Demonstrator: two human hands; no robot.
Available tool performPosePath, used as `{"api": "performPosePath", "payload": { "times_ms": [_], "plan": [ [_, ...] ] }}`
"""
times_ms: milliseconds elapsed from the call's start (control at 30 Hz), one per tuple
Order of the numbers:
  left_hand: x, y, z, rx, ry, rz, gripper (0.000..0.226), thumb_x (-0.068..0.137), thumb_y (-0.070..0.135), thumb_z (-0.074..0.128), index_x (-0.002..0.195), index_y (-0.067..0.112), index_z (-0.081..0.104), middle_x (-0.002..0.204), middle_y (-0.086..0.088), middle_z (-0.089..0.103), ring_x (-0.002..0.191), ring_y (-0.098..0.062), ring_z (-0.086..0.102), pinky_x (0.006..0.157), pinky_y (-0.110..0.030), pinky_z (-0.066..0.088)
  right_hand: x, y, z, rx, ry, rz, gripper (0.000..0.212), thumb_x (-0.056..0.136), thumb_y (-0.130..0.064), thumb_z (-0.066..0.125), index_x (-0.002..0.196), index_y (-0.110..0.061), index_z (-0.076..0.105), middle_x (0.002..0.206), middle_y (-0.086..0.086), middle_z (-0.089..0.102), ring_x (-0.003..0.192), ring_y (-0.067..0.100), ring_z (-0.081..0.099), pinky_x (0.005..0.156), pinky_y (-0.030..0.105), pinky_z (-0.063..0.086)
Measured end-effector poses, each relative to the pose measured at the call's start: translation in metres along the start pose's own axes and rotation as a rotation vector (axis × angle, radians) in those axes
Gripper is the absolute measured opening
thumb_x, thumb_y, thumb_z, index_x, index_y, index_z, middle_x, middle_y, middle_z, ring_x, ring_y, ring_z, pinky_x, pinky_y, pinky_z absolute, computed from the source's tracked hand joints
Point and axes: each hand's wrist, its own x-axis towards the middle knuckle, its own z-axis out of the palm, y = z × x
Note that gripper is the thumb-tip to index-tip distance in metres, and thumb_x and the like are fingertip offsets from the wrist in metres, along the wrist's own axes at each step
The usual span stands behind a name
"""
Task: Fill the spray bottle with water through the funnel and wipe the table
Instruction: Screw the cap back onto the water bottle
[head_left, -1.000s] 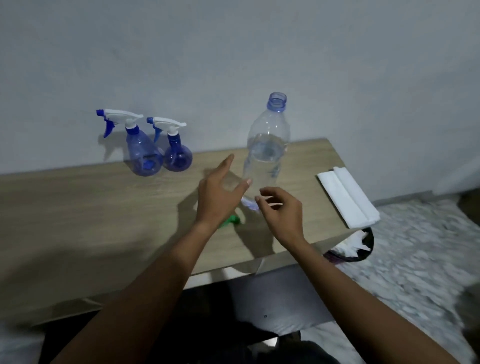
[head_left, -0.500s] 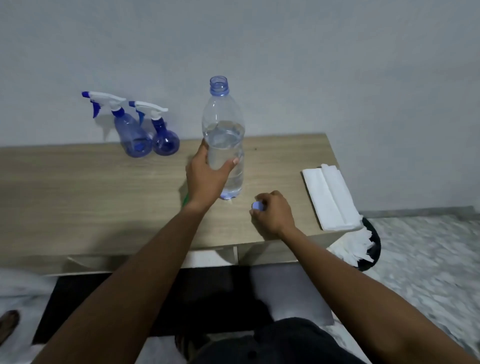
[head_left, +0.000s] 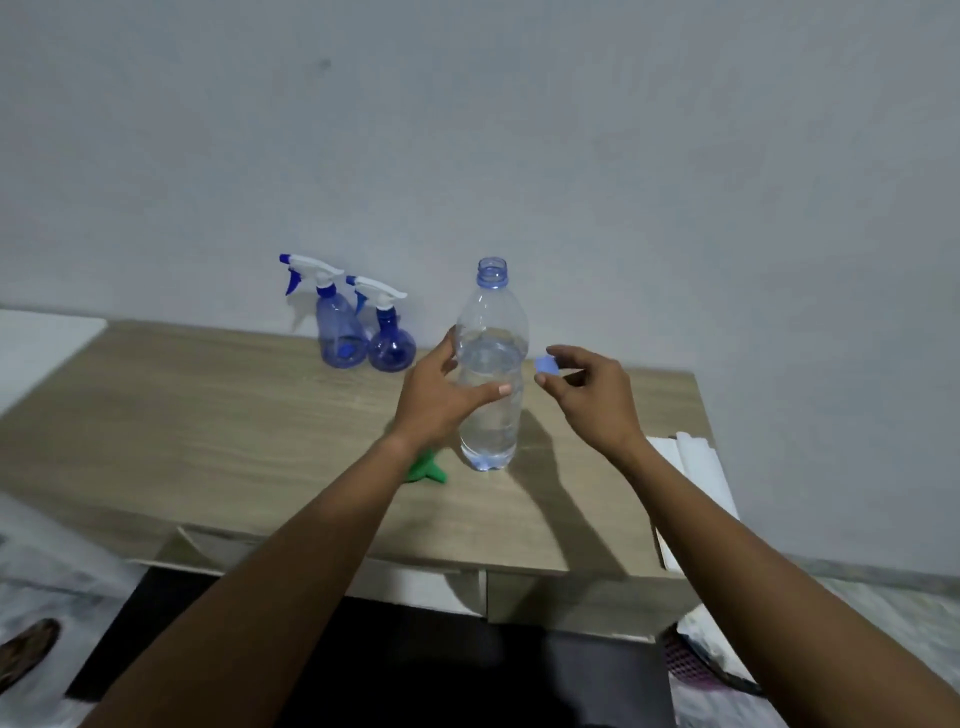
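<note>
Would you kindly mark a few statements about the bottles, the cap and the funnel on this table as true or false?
1. The water bottle is capped. False: its neck is open, and the right hand pinches the blue cap beside it.
2. The left hand grips the water bottle. True.
3. The taller spray bottle and the rounder spray bottle both wear trigger heads. True.
4. The green funnel sits in a spray bottle's neck. False: it lies on the table by the left wrist.
</note>
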Motion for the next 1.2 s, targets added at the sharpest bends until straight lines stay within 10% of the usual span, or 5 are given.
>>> {"api": "performPosePath", "payload": {
  "times_ms": [133, 500, 700, 1200],
  "plan": [
    [0.023, 0.023, -0.024, -0.019, -0.102, 0.012, 0.112, 0.063, 0.040, 0.094, 0.156, 0.030, 0.032, 0.154, 0.016, 0.042, 0.135, -0.006, 0.047, 0.104, -0.024, 0.043, 0.027, -0.068, -0.025, 0.080, -0.020, -0.114, 0.032, 0.088, -0.022, 0.076, 0.120, -0.020, 0.073, 0.111, -0.012, 0.075, 0.090, 0.006, 0.073, 0.080, 0.020, 0.053],
    [0.066, 0.057, -0.042, -0.065, -0.376, 0.114, 0.053, 0.080, 0.023, 0.084, 0.130, 0.019, 0.068, 0.129, 0.011, 0.068, 0.123, -0.002, 0.060, 0.115, -0.037, 0.042, 0.060, -0.144, -0.037, -0.170, -0.279, -0.229, 0.031, 0.093, -0.014, 0.071, 0.124, -0.016, 0.071, 0.117, -0.009, 0.073, 0.093, 0.021, 0.073, 0.091, 0.044, 0.059],
    [0.068, 0.040, -0.041, -0.162, -0.413, 0.070, 0.061, 0.084, 0.019, 0.081, 0.141, 0.019, 0.058, 0.141, 0.012, 0.060, 0.131, -0.010, 0.057, 0.113, -0.030, 0.043, 0.063, -0.152, -0.033, -0.272, -0.345, -0.256, 0.036, 0.095, -0.013, 0.068, 0.131, -0.016, 0.067, 0.125, -0.004, 0.071, 0.086, 0.003, 0.070, 0.081, 0.017, 0.056],
    [0.072, 0.032, -0.039, -0.225, -0.426, 0.015, 0.065, 0.082, 0.029, 0.082, 0.142, 0.025, 0.057, 0.140, 0.014, 0.061, 0.131, -0.012, 0.057, 0.113, -0.040, 0.045, 0.075, -0.166, -0.032, -0.530, -0.441, -0.312, 0.035, 0.093, -0.017, 0.072, 0.128, -0.022, 0.069, 0.127, -0.007, 0.070, 0.100, 0.010, 0.070, 0.088, 0.025, 0.052]
  ]
}}
